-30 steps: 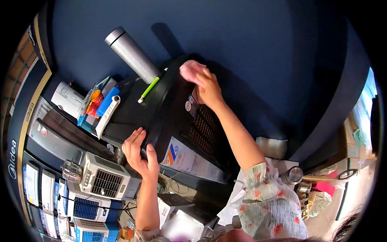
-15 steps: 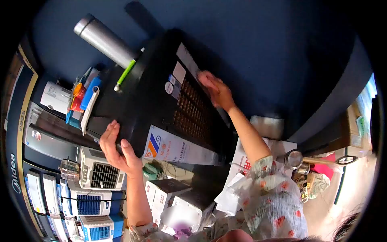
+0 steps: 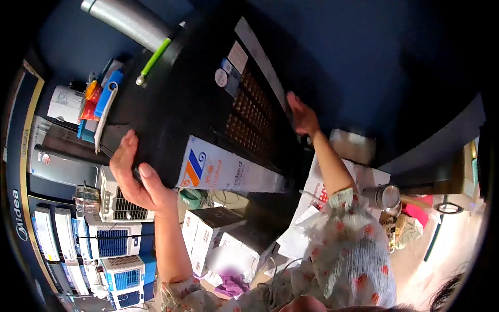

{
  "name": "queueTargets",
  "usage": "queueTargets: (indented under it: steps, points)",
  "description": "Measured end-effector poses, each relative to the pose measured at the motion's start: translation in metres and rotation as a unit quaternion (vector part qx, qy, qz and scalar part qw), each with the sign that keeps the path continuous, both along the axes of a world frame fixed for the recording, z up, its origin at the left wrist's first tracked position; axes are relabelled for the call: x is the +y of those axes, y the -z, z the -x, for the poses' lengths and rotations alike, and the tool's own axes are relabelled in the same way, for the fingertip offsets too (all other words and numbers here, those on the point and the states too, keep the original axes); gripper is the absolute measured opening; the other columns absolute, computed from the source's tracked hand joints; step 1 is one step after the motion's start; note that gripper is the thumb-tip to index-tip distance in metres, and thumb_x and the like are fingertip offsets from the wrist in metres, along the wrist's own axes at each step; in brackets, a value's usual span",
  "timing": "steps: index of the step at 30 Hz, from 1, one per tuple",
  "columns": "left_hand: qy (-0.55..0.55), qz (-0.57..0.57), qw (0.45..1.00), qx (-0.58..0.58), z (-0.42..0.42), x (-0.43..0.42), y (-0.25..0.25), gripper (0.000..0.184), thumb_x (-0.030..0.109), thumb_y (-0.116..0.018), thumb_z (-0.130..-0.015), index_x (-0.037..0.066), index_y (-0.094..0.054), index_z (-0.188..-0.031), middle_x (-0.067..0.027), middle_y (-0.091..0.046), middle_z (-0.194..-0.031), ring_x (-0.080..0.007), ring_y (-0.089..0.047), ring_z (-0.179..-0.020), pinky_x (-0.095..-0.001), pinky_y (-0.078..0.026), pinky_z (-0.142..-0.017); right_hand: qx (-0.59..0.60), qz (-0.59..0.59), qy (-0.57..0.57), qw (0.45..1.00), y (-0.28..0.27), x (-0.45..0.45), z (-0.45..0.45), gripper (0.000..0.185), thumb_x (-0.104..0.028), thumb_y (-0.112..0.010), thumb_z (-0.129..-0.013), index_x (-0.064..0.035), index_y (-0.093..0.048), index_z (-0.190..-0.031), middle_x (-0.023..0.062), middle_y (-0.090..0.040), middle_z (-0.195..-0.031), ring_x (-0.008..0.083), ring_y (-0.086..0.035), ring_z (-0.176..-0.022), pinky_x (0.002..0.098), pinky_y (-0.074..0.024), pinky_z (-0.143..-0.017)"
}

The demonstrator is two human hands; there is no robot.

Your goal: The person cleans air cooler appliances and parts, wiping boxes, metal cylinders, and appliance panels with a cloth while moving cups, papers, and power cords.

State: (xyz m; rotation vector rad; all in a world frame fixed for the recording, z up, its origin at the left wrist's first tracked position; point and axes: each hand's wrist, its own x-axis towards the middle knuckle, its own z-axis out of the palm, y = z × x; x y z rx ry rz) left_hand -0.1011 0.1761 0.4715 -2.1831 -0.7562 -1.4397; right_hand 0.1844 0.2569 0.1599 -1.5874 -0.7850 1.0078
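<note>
A tall black appliance [image 3: 171, 104] with a brown honeycomb panel [image 3: 252, 117] fills the middle and appears slanted in the view. A white label with blue and orange marks [image 3: 218, 171] is on its near side. My left hand [image 3: 138, 174] lies at its near left corner, with the thumb and fingers apart. Stretched-out fingers of my right hand [image 3: 304, 117] are at the appliance's right edge, by the end of a pale strip [image 3: 260, 52]; whether they touch it is unclear. A silver cylinder [image 3: 127, 23] and a green stick [image 3: 154, 61] are at its top.
White boxed coolers [image 3: 112, 236] line shelves at the left. Small coloured items [image 3: 106, 96] sit beside the appliance's top. Cartons [image 3: 205, 229] and a purple cloth [image 3: 231, 285] lie below, and a metal cup-like item [image 3: 383, 197] is at the right. A dark blue wall stands behind.
The appliance has shifted up and left in view and looks larger. My right hand has moved along its edge toward the lower end. My left hand stays at the corner.
</note>
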Motion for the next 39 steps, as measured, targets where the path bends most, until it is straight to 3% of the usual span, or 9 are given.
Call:
queueTargets:
  steps: [7,11,14,16,18,22,25,32,39]
  points:
    - [0.005,-0.019,1.0,0.019,0.001,0.001,-0.002,0.037,0.025,-0.041,-0.091,-0.004,-0.059,-0.106,-0.016,-0.061,-0.107,-0.026,-0.057,-0.1,-0.036,-0.04,-0.091,0.202,0.237,-0.039,0.95,0.03,-0.034,0.023,0.039,-0.034,-0.068,-0.073,-0.0098,-0.059,-0.102,0.0124,-0.063,-0.094,0.0252,-0.061,-0.087,0.0306,-0.0455,-0.069]
    - [0.009,-0.017,1.0,0.014,-0.001,0.001,-0.002,0.034,0.026,-0.045,-0.091,-0.001,-0.059,-0.106,-0.0131,-0.062,-0.106,-0.0249,-0.056,-0.101,-0.0348,-0.039,-0.091,-0.218,0.138,-0.164,0.952,0.032,-0.069,0.015,0.028,-0.021,-0.064,-0.075,-0.0102,-0.062,-0.1,0.0099,-0.064,-0.098,0.0221,-0.061,-0.09,0.0311,-0.0476,-0.073]
    - [-0.025,-0.049,0.998,0.006,-0.002,-0.01,0.006,0.031,0.02,-0.051,-0.088,-0.001,-0.055,-0.111,-0.0159,-0.057,-0.116,-0.0271,-0.052,-0.105,-0.0355,-0.036,-0.092,0.009,0.024,0.008,1.0,0.008,-0.101,0.015,0.038,-0.001,-0.052,-0.078,-0.0042,-0.055,-0.116,0.0113,-0.061,-0.111,0.0201,-0.059,-0.101,0.0297,-0.0456,-0.086]
    - [-0.079,-0.097,0.992,0.026,0.002,-0.04,0.054,0.038,0.013,-0.058,-0.081,-0.002,-0.051,-0.114,-0.0196,-0.052,-0.12,-0.0319,-0.049,-0.107,-0.0408,-0.036,-0.091,-0.117,-0.127,0.025,0.985,0.013,-0.119,0.017,0.043,0.004,-0.046,-0.079,-0.0018,-0.052,-0.121,0.0116,-0.059,-0.116,0.0197,-0.057,-0.105,0.0281,-0.0432,-0.09]
    - [0.067,0.134,0.989,0.009,-0.002,-0.09,0.134,0.045,0.015,-0.063,-0.074,-0.002,-0.049,-0.114,-0.0192,-0.054,-0.113,-0.0336,-0.049,-0.108,-0.0425,-0.035,-0.096,-0.041,-0.18,0.051,0.982,-0.02,-0.162,0.023,0.037,-0.01,-0.051,-0.084,-0.003,-0.052,-0.121,0.0171,-0.06,-0.112,0.0274,-0.06,-0.099,0.0323,-0.0443,-0.086]
    - [0.107,0.535,0.811,-0.213,-0.078,-0.119,0.267,0.063,0.013,-0.067,-0.078,-0.009,-0.034,-0.127,-0.0229,-0.046,-0.125,-0.0333,-0.041,-0.119,-0.0381,-0.03,-0.101,0.204,-0.153,0.047,0.966,-0.054,-0.248,0.045,0.027,-0.02,-0.057,-0.088,-0.0038,-0.054,-0.11,0.0015,-0.06,-0.087,0.0047,-0.056,-0.067,0.0214,-0.0468,-0.055]
    - [0.047,0.542,0.79,-0.284,-0.094,-0.059,0.359,0.057,0.018,-0.068,-0.079,-0.007,-0.041,-0.123,-0.0214,-0.049,-0.119,-0.0279,-0.046,-0.114,-0.0338,-0.033,-0.098,0.352,-0.083,0.066,0.93,-0.046,-0.307,0.073,0.032,-0.015,-0.062,-0.085,-0.0059,-0.055,-0.115,0.0036,-0.059,-0.103,0.0106,-0.055,-0.093,0.0263,-0.0459,-0.082]
    - [0.097,0.685,0.691,-0.21,-0.086,-0.031,0.385,0.022,0.02,-0.062,-0.085,0.0,-0.061,-0.075,-0.0057,-0.064,-0.074,-0.0142,-0.061,-0.074,-0.026,-0.044,-0.068,0.444,0.026,-0.005,0.896,-0.06,-0.398,0.12,0.042,-0.017,-0.058,-0.088,-0.0034,-0.046,-0.126,0.006,-0.057,-0.112,0.0149,-0.057,-0.099,0.0284,-0.0493,-0.08]
    - [0.222,0.724,0.593,-0.273,0.039,-0.097,0.427,0.008,0.01,-0.059,-0.087,0.005,-0.053,-0.084,-0.0009,-0.06,-0.079,-0.011,-0.058,-0.081,-0.0242,-0.045,-0.073,0.469,0.022,0.006,0.883,-0.055,-0.42,0.137,0.029,-0.016,-0.059,-0.088,-0.0047,-0.054,-0.114,0.0036,-0.062,-0.099,0.0132,-0.06,-0.088,0.0272,-0.0506,-0.075]
